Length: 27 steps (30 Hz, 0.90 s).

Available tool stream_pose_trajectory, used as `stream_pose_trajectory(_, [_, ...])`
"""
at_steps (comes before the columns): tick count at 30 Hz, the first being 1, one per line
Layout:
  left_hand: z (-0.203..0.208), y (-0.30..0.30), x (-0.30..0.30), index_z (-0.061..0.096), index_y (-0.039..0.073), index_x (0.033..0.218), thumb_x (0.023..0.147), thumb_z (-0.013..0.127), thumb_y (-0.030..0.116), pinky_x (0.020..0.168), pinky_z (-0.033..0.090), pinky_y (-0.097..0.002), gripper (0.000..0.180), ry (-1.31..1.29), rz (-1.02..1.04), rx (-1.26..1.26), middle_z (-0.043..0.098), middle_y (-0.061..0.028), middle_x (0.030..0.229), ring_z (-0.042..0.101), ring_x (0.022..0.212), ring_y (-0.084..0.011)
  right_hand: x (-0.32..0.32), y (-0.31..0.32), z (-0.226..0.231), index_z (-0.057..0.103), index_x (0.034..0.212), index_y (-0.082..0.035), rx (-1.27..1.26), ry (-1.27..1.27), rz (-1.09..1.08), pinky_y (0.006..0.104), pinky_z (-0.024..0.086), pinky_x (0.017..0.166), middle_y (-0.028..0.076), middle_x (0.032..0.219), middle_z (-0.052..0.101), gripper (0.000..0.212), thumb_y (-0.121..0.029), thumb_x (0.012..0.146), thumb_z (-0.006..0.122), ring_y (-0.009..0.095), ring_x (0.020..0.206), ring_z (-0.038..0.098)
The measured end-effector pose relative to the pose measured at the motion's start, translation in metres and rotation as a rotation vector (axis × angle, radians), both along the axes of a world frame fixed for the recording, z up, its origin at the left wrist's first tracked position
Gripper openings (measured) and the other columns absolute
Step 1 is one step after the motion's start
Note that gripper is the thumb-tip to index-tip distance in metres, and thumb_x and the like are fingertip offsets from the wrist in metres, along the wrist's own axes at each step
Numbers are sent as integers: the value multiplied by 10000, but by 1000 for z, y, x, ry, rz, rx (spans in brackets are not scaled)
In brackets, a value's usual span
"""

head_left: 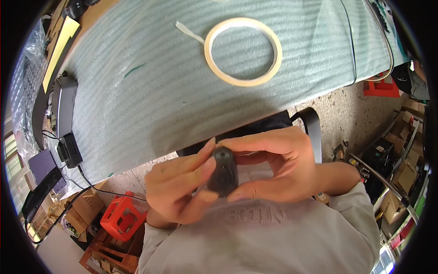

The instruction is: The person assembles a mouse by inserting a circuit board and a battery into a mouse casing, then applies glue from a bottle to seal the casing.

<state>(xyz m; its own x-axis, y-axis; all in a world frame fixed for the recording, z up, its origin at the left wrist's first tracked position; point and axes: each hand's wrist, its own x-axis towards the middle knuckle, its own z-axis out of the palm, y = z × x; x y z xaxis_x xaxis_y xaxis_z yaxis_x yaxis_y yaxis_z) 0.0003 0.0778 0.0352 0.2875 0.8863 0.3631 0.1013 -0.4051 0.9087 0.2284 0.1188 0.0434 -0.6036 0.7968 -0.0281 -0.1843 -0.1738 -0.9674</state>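
Both of my hands hold a small dark oval device (224,173) in front of my chest, just off the table's near edge. A round spot shows near its upper end; its exact kind I cannot make out. My left hand (175,185) grips it from the left, fingertips and thumb pressed on its side. From the other side, my right hand (289,164) pinches it, with the index finger at its top and the thumb at its bottom. The fingers cover part of both sides.
A roll of cream tape (246,82) with a loose end lies on the table's pale green foam sheet (137,105). Cables (351,45) cross the right side. A black box-shaped unit (69,150) sits at the left edge. Below are a red stool (119,218), a chair armrest (313,125) and boxes (406,176).
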Motion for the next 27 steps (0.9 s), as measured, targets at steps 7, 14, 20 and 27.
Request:
stream_pose_trajectory(7, [3,6,28,630,-105,1158,665,876,143,745,627,-399,603,318,301,384,699,-290,993,734,884,-389,-14,-14,4,548,1130,-45,-693,227,-110,354,547,938,69,1201,590,441,-21,790,828,163,1121,585])
stream_pose_trajectory(14, [18,7,26,663,-132,1047,626,822,45,701,631,-357,484,244,139,309,714,-253,910,747,813,-338,-1,-18,-10,513,1049,-52,-547,266,13,349,544,899,74,1195,559,413,-79,798,840,159,1060,572])
stream_pose_trajectory(20, [10,9,24,650,-119,1087,658,794,121,669,621,-355,512,-4,-47,142,720,-249,895,752,784,-336,1,-15,-9,524,1264,22,-20,89,-110,381,516,960,165,1143,624,625,-157,772,867,267,1142,608])
stream_pose_trajectory(27, [21,14,31,653,-115,1064,676,804,140,607,602,-345,488,124,-12,312,717,-237,868,740,702,-295,1,-17,-12,575,1244,173,202,197,-36,419,484,1015,353,1239,606,639,-242,824,820,384,1164,641])
